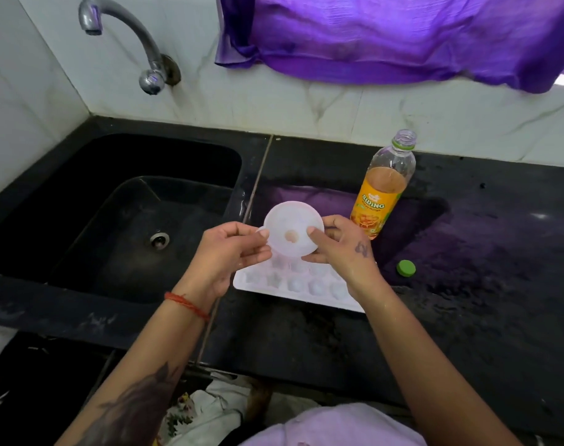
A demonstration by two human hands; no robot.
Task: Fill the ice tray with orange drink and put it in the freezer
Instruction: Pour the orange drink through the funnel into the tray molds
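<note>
Ice tray (293,289) lies on the black counter (467,284) right of the sink (113,204). Above it, left hand (232,252) and right hand (341,249) pinch a white funnel (293,228) between them. Open orange drink bottle (383,188) and green cap (406,268) stand farther right.

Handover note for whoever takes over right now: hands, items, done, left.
Left hand and right hand: both hold a white funnel above the ice tray, thumbs on its rim. A little orange sits at the funnel's centre.
Ice tray: on the black counter, right of the sink; cells look pale, whether any hold drink is unclear.
Bottle: upright behind the tray, uncapped, partly full. Green cap lies on the counter to the tray's right.
Done: bottle opened, funnel in place.
Left: fill cells, carry tray to freezer, which is out of view.
</note>
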